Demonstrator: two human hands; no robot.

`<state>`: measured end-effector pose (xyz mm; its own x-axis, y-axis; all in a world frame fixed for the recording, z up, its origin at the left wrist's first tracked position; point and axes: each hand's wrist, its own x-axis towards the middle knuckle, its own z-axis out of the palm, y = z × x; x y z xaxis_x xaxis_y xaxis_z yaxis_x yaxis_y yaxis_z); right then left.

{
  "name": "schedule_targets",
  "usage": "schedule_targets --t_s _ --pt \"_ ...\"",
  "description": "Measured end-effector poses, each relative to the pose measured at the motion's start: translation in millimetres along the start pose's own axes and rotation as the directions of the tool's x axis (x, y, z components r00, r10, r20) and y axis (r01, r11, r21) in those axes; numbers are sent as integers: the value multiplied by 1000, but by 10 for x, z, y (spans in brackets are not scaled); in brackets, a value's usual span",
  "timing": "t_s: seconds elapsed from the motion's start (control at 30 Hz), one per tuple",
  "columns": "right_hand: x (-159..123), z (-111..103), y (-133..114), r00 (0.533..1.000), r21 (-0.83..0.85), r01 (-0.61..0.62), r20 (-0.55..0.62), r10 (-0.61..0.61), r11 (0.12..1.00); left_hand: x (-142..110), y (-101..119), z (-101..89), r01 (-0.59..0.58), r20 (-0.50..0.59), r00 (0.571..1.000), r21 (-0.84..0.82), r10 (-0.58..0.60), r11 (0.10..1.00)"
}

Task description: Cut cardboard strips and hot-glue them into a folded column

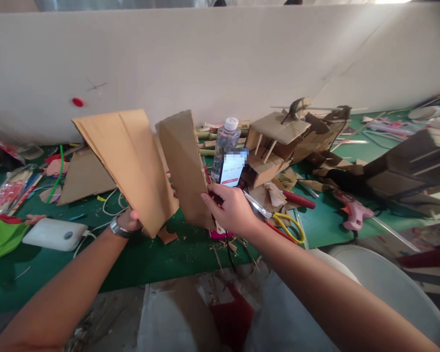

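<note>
1. The left hand [131, 219] grips the wide card [128, 161] at its lower part, thumb at the left side and fingertips showing at the right side; a watch [119, 228] sits on that wrist.
2. The right hand [231, 208] pinches the narrow card [183, 166] by its lower right side, between thumb and fingers.
3. Both cards are held up and tilted over the middle of the desk [161, 271], toward its near edge, side by side; the wide one has creases near its top.
4. Just beyond the right hand, the phone [231, 171] is propped up with its screen lit, in front of the bottle [230, 132], which stands toward the far edge.
5. The scissors [266, 213], with yellow and red handles, lie to the right of that hand.
6. Behind them, toward the far edge, stands a cardboard model [269, 168] with sticks between its levels.
7. The pink glue gun [354, 210] lies farther right, by the near edge.
8. Left of the left hand, a white power bank [55, 234] with a cable rests on the desk.
</note>
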<state>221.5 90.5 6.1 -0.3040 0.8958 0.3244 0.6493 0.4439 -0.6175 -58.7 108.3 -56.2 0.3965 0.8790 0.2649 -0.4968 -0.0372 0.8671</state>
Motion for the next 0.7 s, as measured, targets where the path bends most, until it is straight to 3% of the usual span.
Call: schedule_targets --t_s 0.1,0.2,0.27,0.33,0.43,0.5,0.6,0.7 --pt "6 3 9 997 52 -72 -18 73 996 14 -47 -24 -86 -108 991 -73 78 994" --pt "28 40 37 989 114 -147 -7 149 983 43 -32 3 -204 -301 937 -53 179 978" --pt "47 64 62 982 138 -185 -1 187 973 71 -4 42 -248 -360 904 1 232 969" --pt "64 74 89 977 144 -210 -8 213 967 95 24 81 -253 -364 900 18 242 967" --pt "73 53 122 973 159 -221 -27 228 962 109 55 113 -176 -299 942 -58 151 983" --pt "69 11 131 975 140 -214 -23 219 967 105 65 117 -178 -308 939 -63 150 982" --pt "41 -126 126 991 -44 -120 49 123 992 87 64 110 -143 -318 940 -31 126 989" --pt "-35 -421 158 999 -150 -13 49 21 989 62 35 95 -103 -287 954 -41 87 994"
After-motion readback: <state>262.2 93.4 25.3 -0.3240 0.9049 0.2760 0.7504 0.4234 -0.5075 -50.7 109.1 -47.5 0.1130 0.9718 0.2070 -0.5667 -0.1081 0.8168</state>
